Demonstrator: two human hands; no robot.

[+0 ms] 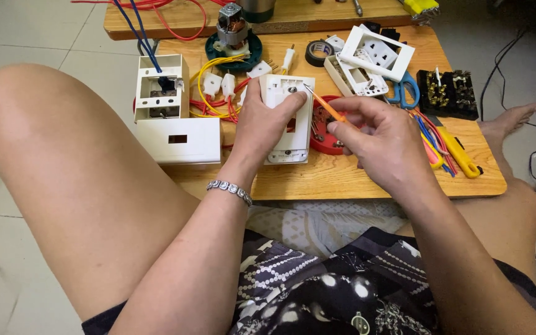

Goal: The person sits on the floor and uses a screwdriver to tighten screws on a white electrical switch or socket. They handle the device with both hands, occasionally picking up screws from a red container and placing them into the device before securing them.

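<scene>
My left hand (262,121) grips a white plastic wall plate (293,139) and holds it tilted on the low wooden table (342,177). Between the fingers of my right hand (383,139) is a thin orange screwdriver (327,107). Its tip touches a screw near the plate's top edge. A silver bracelet (229,189) circles my left wrist. Partly hidden behind the plate and my right hand lies a red round part (324,133).
A white switch box (162,87) with blue wires and a white cover (178,139) sit at the left. White socket frames (373,56), black tape (319,53), blue scissors (407,93), a black terminal block (448,93) and a yellow knife (463,158) lie at the right. My bare knee (44,142) is beside the table.
</scene>
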